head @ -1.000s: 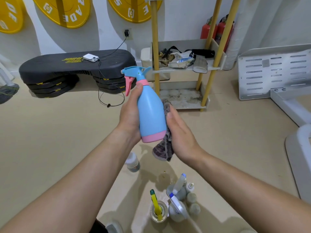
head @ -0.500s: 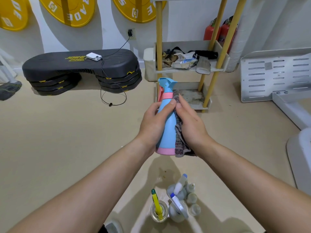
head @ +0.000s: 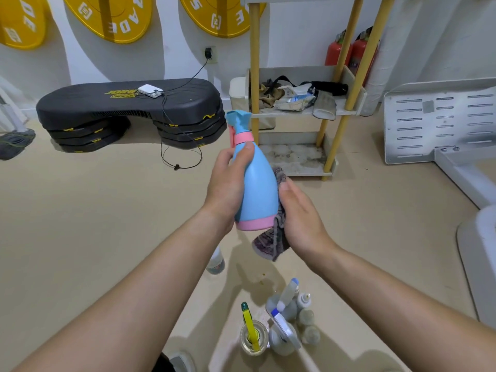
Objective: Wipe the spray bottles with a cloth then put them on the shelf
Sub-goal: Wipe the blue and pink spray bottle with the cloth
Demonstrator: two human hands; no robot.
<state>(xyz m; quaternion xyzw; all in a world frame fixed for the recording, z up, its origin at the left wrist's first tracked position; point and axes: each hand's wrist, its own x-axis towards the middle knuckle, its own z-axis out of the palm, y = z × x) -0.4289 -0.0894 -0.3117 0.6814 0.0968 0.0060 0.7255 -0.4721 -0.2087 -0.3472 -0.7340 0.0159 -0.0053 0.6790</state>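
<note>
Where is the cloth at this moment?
Head view, centre: the cloth sits between the right hand and the blue spray bottle, its tail hanging below the bottle's pink base.

The beige floor carries a huddle of spray bottles, a small bottle just beyond, a black step platform (white gadget on top) and the shelf, its middle tier holding crumpled packets and a slipper.

left hand: bare | right hand: bare | forearms: bare, unsleeved
</note>
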